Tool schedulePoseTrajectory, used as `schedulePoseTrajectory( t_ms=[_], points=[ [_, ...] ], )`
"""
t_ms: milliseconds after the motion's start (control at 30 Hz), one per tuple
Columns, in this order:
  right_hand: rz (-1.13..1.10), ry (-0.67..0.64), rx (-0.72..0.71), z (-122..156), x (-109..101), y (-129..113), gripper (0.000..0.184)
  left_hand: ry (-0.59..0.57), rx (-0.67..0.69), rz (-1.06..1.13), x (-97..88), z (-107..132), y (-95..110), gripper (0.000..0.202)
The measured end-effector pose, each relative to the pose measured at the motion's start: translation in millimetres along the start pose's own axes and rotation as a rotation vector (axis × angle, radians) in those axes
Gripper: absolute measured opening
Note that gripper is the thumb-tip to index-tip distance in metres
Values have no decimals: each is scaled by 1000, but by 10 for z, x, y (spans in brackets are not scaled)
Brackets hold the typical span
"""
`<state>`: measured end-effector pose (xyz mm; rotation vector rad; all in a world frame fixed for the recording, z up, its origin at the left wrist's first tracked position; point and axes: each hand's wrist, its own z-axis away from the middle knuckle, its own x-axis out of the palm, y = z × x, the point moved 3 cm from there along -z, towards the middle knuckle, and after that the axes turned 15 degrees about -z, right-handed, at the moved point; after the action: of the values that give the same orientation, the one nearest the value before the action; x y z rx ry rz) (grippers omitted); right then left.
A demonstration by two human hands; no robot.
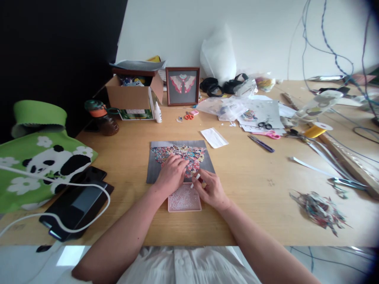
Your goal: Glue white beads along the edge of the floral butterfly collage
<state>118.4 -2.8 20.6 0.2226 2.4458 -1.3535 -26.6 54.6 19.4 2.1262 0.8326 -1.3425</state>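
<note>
A grey sheet (153, 169) lies flat in front of me, bearing a colourful floral, collar-shaped piece (194, 159) with pearl-like beads along its top. My left hand (172, 173) rests palm down on the left part of this piece, fingers stretched out and holding nothing. Between the fingertips of my right hand (211, 190) is a short white stick-like tool (195, 180), slanted at the sheet's lower right edge. Its working tip is too small to make out. Just below the sheet sits a pink tray (184, 210) of tiny white beads, partly covered by my hands.
Behind the sheet stand a framed collar picture (182, 86), a white glue bottle (158, 113) and an open cardboard box (130, 96). Pink scissors (268, 135), a purple-handled cutter (262, 143) and fabric scraps (321, 211) lie right. At left are a drink bottle (103, 120) and a panda bag (44, 157).
</note>
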Motion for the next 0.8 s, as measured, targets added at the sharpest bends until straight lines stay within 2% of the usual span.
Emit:
schedulePoseTrajectory(
  t_ms=[467, 800],
  points=[
    [34, -3, -33, -1, 44, 3, 21, 7, 1, -4, 12, -1, -3, 29],
    [-113, 188, 219, -5, -41, 82, 33, 17, 2, 7, 25, 5, -12, 29]
  ],
)
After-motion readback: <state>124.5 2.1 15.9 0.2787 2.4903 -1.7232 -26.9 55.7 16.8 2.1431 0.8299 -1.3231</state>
